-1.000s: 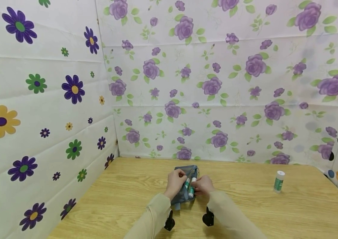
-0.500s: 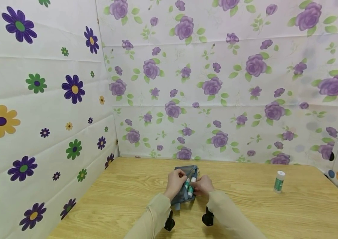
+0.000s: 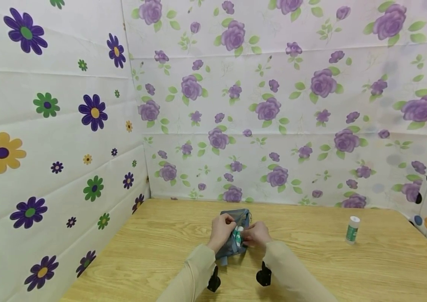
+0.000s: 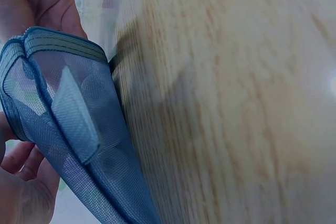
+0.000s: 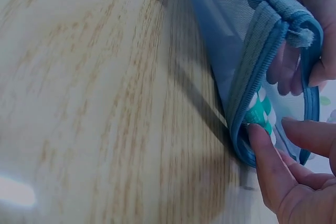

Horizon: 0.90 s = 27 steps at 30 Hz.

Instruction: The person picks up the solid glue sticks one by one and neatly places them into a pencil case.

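My left hand (image 3: 221, 230) grips the rim of a blue mesh zipper pouch (image 3: 240, 214), its mouth spread apart. Inside lie green-and-white glue sticks (image 3: 239, 237), partly hidden by the mesh and my fingers. At the pouch's right side is my right hand (image 3: 257, 234). The right wrist view shows the right hand (image 5: 302, 182) at the pouch mouth, thumb and forefinger apart, one fingertip against a green glue stick (image 5: 258, 114). A fabric tab (image 4: 76, 116) sticks out from the pouch in the left wrist view.
A third glue stick (image 3: 352, 230) stands upright on the wooden table (image 3: 304, 260), well to the right. Flower-printed sheets (image 3: 236, 105) rise behind and to the left. Black wrist camera mounts (image 3: 263, 274) hang beneath both wrists.
The glue stick at my right hand has slid deeper into the pouch, beside the other one. My left hand and the pouch have stayed almost still.
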Tool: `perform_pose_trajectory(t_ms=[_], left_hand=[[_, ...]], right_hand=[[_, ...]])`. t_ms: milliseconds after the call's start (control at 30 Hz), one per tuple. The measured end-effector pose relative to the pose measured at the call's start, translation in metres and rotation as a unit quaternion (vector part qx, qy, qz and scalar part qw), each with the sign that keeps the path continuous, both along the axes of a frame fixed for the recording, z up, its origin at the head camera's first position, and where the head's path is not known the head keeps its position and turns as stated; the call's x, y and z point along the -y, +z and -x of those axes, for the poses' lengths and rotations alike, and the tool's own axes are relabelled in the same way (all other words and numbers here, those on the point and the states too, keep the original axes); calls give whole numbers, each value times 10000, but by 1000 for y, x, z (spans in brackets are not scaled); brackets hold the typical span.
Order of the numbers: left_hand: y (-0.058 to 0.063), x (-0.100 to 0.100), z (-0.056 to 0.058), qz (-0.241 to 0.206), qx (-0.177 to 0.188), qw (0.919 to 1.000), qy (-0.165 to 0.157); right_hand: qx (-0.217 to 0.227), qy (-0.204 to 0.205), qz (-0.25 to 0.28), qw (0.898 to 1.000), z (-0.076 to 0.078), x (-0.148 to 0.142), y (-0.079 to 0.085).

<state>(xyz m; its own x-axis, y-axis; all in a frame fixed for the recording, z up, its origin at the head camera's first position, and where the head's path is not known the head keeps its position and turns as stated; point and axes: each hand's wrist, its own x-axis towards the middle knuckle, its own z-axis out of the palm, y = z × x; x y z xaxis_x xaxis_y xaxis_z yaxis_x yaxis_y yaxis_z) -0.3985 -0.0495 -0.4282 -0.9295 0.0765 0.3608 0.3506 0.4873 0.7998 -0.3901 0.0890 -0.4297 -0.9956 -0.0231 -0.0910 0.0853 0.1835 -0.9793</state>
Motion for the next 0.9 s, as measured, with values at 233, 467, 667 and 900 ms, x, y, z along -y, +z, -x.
perform_pose_trajectory(t_ms=[233,467,667,900], left_hand=[[-1,0,1,58,28,10000,74],[-2,0,-2,-66,13,10000,-61],[-1,0,-1,-70,-20,10000,-65],[-2,0,-1,-65,-59,9999,-52]], right_hand=[[-124,243,334,9991,-2,-9,5],[-68,215,424,9988,-10,-17,16],[-267,201,387,9987,-8,-29,19],[-356,30,206,9991,-11,-47,25]])
